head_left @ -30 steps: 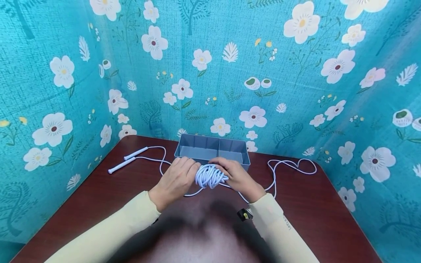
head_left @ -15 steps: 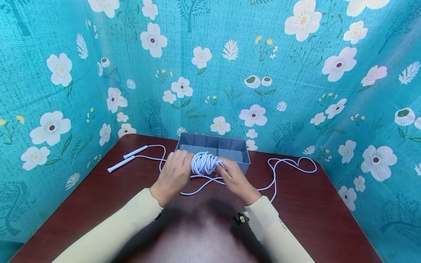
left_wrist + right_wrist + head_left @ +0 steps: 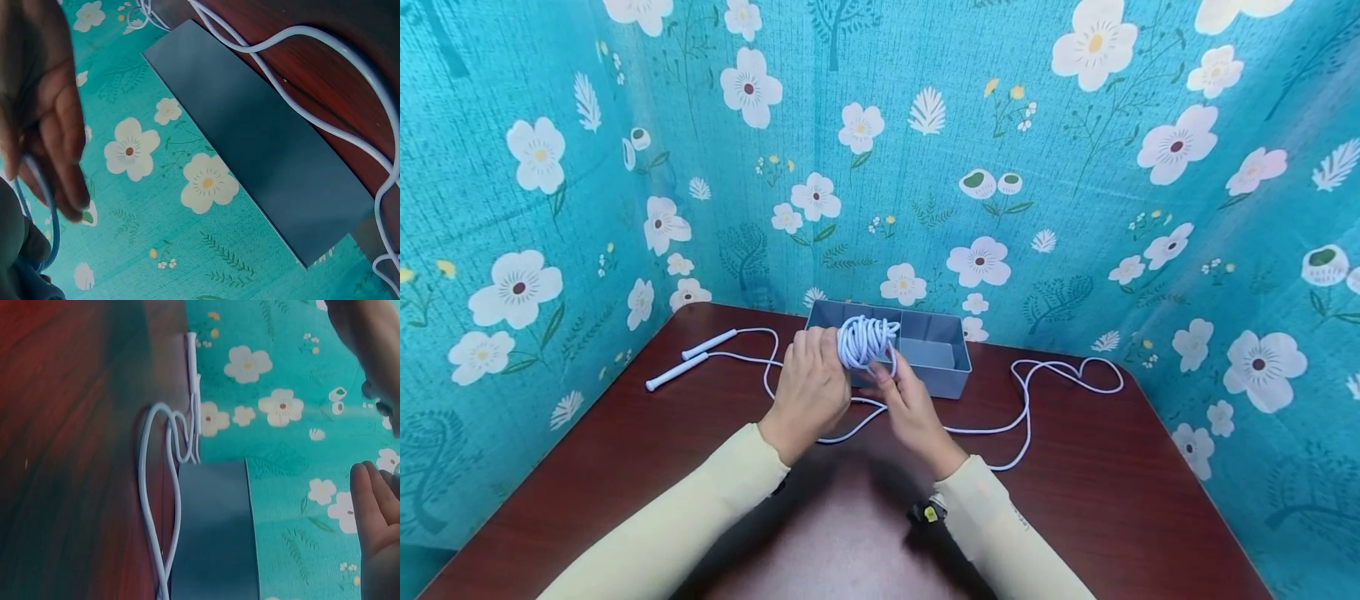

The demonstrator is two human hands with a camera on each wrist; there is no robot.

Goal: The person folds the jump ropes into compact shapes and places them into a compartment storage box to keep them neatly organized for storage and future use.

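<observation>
A pale lavender jump rope is wound into a bundle (image 3: 862,342), held up in front of the grey bin. My left hand (image 3: 812,385) grips the bundle's left end. On its lower right side, my right hand (image 3: 916,410) pinches a strand hanging off the coil. The left wrist view shows a rope loop (image 3: 52,231) running from the right hand's thumb and fingers (image 3: 65,134) down to the left hand (image 3: 15,231). In the right wrist view, the right fingers (image 3: 375,494) point up from the lower right; the bundle is mostly outside that frame.
The grey divided bin (image 3: 943,382) stands at the table's back, against a blue flowered curtain (image 3: 880,217). Two white jump rope handles (image 3: 677,372) lie at the left with their cord attached. More loose rope (image 3: 981,432) trails over the dark red table (image 3: 1112,500).
Both hands have raised the bundle slightly toward the bin. My right hand has slid from the bundle's right end to below it, drawing out a strand.
</observation>
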